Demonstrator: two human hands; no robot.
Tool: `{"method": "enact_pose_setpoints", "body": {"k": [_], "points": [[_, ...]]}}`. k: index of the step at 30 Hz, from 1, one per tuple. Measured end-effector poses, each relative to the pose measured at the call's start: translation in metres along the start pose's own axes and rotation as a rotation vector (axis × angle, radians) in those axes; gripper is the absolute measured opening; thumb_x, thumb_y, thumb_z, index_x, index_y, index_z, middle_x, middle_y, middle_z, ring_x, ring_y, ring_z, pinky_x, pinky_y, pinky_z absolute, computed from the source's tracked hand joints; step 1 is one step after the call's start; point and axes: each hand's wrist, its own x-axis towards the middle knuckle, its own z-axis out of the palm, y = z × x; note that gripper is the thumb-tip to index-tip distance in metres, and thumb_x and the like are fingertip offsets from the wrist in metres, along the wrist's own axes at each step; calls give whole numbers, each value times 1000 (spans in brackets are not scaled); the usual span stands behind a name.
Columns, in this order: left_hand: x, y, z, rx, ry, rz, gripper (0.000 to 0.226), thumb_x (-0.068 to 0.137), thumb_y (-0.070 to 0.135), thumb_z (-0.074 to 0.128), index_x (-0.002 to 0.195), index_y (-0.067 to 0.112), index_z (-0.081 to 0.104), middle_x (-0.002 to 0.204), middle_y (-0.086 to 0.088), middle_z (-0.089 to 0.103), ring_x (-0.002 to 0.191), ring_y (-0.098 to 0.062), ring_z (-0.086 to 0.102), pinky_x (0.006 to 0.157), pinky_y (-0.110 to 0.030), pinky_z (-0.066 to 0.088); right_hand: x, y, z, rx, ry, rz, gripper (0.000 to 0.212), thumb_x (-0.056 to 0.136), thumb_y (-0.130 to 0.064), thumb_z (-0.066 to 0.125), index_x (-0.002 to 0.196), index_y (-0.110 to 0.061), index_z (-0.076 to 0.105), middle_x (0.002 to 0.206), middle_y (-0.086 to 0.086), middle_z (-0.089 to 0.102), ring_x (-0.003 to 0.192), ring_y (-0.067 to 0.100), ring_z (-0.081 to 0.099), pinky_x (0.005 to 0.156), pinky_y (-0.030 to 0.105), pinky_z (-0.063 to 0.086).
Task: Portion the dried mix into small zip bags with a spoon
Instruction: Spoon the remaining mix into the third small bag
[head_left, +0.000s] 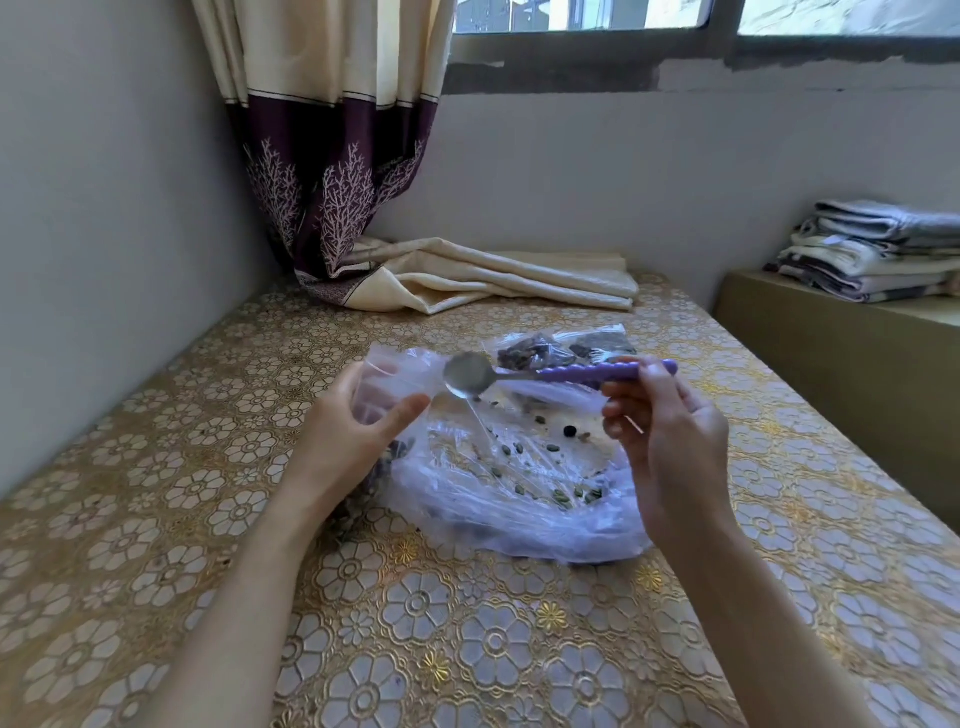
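While the left hand (345, 431) grips a small zip bag (395, 376), the right hand (670, 436) holds an empty spoon (470, 378).

Daylit, moderately bright, soft. Source is the window (701, 21) at 12–1 o'clock; panes blown out to near white, no detail through them. Diffuse light, so shadows on the worktop (467, 649) are faint, just a soft dark patch under the big plastic bag (519, 499) around 6 o'clock of it. Specular glare on the bag's creases and on the spoon (467, 375) bowl. Wall at 9 o'clock is dimmer than the one at 2 o'clock. Wide-angle distortion: worktop edges and window frame bow, forearms stretch toward 6 o'clock. Overall slightly soft, compression smear on the gold pattern, hands (675, 447) reasonably sharp
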Motion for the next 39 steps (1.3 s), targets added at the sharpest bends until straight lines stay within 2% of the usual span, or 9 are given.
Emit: {"method": "enact_pose_setpoints", "body": {"k": [4, 9, 12, 17, 20, 22, 27, 30, 39], "points": [[0, 0, 0, 48, 10, -1, 64, 63, 64, 58, 114, 26, 50, 88, 4, 67, 72, 1, 63, 58, -12, 43, 12, -2, -13, 5, 109, 14, 24, 96, -17, 50, 79, -8, 64, 55, -7, 58, 50, 4, 49, 47, 15, 40], [-1, 2, 0, 74, 17, -1, 62, 65, 63, 58, 114, 26, 50, 87, 5, 67, 77, -1, 62, 59, -15, 39, 24, -7, -17, -127, 93, -66, 21, 96, -18, 50, 82, -12, 65, 57, -7, 60, 55, 6, 51, 50, 17, 43], [-1, 3, 1, 85, 5, 4, 58, 68, 60, 58, 114, 26, 49, 87, 6, 66, 77, 3, 59, 58, -11, 38, 33, -14, -19, -269, 3, -117, 21, 97, -19, 48, 84, -12, 63, 69, 4, 61, 66, 17, 56, 57, 24, 45], [-2, 5, 2, 87, -2, 23, 57, 70, 56, 59, 116, 23, 49, 86, 7, 65, 76, 4, 58, 58, -11, 38, 45, -26, -16, -527, -217, -180, 22, 99, -15, 41, 87, -12, 59, 70, 6, 58, 68, 26, 54, 58, 32, 42], [-1, 5, 2, 75, -13, 23, 60, 69, 55, 59, 117, 20, 49, 87, 3, 66, 79, -2, 61, 60, -13, 39, 51, -35, -9, -617, -350, -163, 23, 100, -11, 38, 89, -10, 58, 70, 4, 59, 60, 19, 56, 54, 25, 43], [-1, 4, 1, 62, -19, 19, 62, 69, 56, 59, 117, 19, 49, 88, 1, 66, 80, -5, 62, 61, -15, 41, 57, -39, -4, -678, -424, -152, 22, 101, -9, 36, 92, -7, 56, 72, 6, 58, 57, 24, 49, 48, 25, 36], [-1, 3, 2, 66, -24, 20, 59, 68, 58, 59, 114, 22, 49, 85, 2, 65, 78, -9, 64, 60, -17, 43, 68, -47, 6, -815, -559, -80, 22, 101, -10, 34, 100, -5, 56, 80, 12, 57, 55, 15, 43, 46, 20, 33], [-2, 4, 2, 52, -17, 25, 57, 66, 58, 59, 111, 24, 49, 81, 4, 65, 72, -6, 64, 57, -15, 41, 74, -45, 12, -879, -618, -2, 24, 102, -13, 34, 105, -5, 56, 78, 8, 57, 62, 19, 45, 54, 25, 36], [0, 1, 2, 38, -24, 24, 60, 66, 58, 59, 113, 23, 49, 84, 1, 66, 74, -12, 65, 56, -16, 46, 77, -28, 17, -1030, -756, 257, 27, 102, -16, 37, 91, -2, 57, 72, 9, 60, 51, 12, 44, 45, 20, 34]]}}
